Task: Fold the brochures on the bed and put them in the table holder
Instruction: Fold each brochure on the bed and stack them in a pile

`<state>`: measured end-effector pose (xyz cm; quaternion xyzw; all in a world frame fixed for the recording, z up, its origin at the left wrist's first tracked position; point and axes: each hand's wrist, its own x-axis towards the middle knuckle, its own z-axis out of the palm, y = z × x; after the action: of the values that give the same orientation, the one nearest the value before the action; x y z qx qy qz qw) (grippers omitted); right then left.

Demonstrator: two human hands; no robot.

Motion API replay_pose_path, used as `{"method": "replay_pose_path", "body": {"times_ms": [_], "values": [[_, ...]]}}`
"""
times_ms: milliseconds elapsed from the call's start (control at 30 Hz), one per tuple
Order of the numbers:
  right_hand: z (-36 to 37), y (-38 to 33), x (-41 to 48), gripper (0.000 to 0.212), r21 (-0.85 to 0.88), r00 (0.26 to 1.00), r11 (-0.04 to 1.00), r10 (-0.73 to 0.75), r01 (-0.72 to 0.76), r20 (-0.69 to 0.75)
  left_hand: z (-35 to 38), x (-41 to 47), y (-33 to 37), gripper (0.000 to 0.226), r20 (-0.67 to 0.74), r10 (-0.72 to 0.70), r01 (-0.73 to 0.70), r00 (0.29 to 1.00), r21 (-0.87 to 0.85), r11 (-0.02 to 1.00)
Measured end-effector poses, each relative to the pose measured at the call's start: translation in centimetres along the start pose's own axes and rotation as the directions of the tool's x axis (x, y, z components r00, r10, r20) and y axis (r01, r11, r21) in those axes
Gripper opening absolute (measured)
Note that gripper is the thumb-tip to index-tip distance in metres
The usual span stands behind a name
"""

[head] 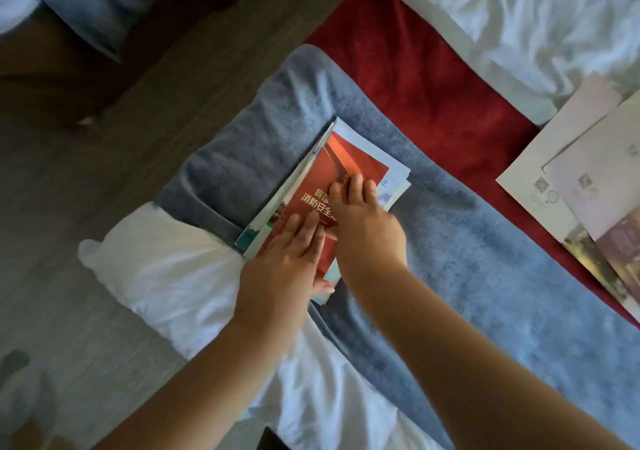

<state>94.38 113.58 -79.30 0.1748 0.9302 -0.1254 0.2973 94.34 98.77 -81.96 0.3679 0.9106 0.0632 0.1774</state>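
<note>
**Both hands press the red brochure flat on the pile**

Left hand (280,259) lies flat on the near end of the red brochure (343,158), fingers straight and close together, thumb tucked at the pile's near edge. Right hand (363,221) comes in from five o'clock and bears down on the middle of the cover, fingers straight and a little spread. Nothing is pinched; it's all palms and pads.

That brochure tops a pile of folded brochures (398,176) at about the centre of the view, on the blue-grey towel (467,259) draped over the bed's corner. Lower sheets poke out at two o'clock and seven o'clock of the red cover, so the pile is not square. Well apart at three o'clock, the unfolded brochures (571,179) wait across the red runner (415,68) and the white duvet (519,9). The table holder is not in view.

My read is that this is crease-setting, with more sheets left to fold.

Here's where it could slip:
- **Weak crease:** the towel is soft, so it may give under the press and let the cover spring open once the hands lift.
- **Sliding cover:** uneven pressure from the two hands could push it further askew.
- **Spill:** the floor (104,179) lies at nine o'clock, just beyond the towel's edge, so a shove that way could send sheets over.
- **Fanning out:** picking up so ragged a pile in one go could let it splay.
</note>
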Motion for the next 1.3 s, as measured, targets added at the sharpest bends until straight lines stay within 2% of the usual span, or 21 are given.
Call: {"method": "replay_pose_path", "body": {"times_ms": [167, 233, 300, 367, 433, 533, 633, 767, 867, 967, 1067, 1167, 1300], "values": [[-0.8, 0.3, 1.1, 0.073, -0.107, 0.998, 0.993, -0.035, 0.041, 0.061, 0.3, 0.2, 0.1, 0.098, 0.082, -0.026, 0.027, 0.996, -0.011, 1.000], [-0.5, 1.0, 0.8, 0.072, -0.030, 0.998, 0.998, -0.053, 0.054, 0.032, -0.6, -0.1, 0.4, 0.095, 0.075, -0.019, 0.017, 0.997, 0.028, 0.999], [0.5, 1.8, -0.5, 0.071, 0.146, 0.992, 0.982, -0.113, 0.119, -0.048, -1.9, -0.5, 0.8, 0.086, 0.057, -0.018, 0.015, 0.998, 0.059, 0.998], [1.6, 3.1, -2.3, 0.076, 0.274, 0.975, 0.937, -0.195, 0.217, -0.104, -3.0, -1.1, 1.0, 0.067, -0.018, -0.019, 0.020, 1.000, 0.046, 0.999], [2.2, 5.7, -4.0, 0.082, 0.269, 0.968, 0.931, -0.224, 0.248, -0.115, -3.6, -1.6, 1.7, 0.048, -0.120, -0.039, 0.043, 0.992, 0.026, 0.999], [2.0, 12.0, -6.8, 0.081, 0.231, 0.975, 0.963, -0.089, 0.136, -0.202, -3.4, -1.8, 3.9, 0.046, -0.192, 0.018, -0.011, 0.981, 0.041, 0.999], [2.6, 20.0, -10.5, 0.072, 0.229, 0.952, 0.971, 0.132, -0.068, -0.277, -1.8, -1.2, 8.9, 0.043, -0.216, 0.142, -0.134, 0.966, 0.051, 0.990], [4.3, 30.7, -15.4, 0.073, 0.303, 0.859, 0.873, 0.457, -0.383, -0.231, 0.7, 0.5, 18.8, 0.044, -0.170, 0.249, -0.247, 0.954, 0.028, 0.968], [6.4, 36.7, -18.6, 0.074, 0.347, 0.818, 0.803, 0.556, -0.484, -0.146, 2.1, 1.9, 26.0, 0.043, -0.124, 0.318, -0.319, 0.940, 0.014, 0.948], [9.2, 39.6, -21.6, 0.072, 0.365, 0.850, 0.837, 0.494, -0.407, -0.185, 3.6, 2.9, 31.9, 0.049, -0.083, 0.364, -0.364, 0.928, 0.010, 0.931], [11.5, 39.3, -23.9, 0.069, 0.386, 0.870, 0.861, 0.436, -0.330, -0.229, 5.1, 3.4, 35.5, 0.053, -0.063, 0.385, -0.386, 0.921, -0.008, 0.922], [13.5, 37.6, -25.6, 0.067, 0.408, 0.899, 0.877, 0.370, -0.255, -0.235, 6.3, 3.2, 36.8, 0.060, -0.029, 0.365, -0.364, 0.930, 0.027, 0.931], [16.4, 34.7, -28.0, 0.065, 0.353, 0.933, 0.925, 0.245, -0.143, -0.265, 8.1, 1.2, 35.6, 0.067, 0.044, 0.263, -0.266, 0.964, 0.093, 0.959]]}}
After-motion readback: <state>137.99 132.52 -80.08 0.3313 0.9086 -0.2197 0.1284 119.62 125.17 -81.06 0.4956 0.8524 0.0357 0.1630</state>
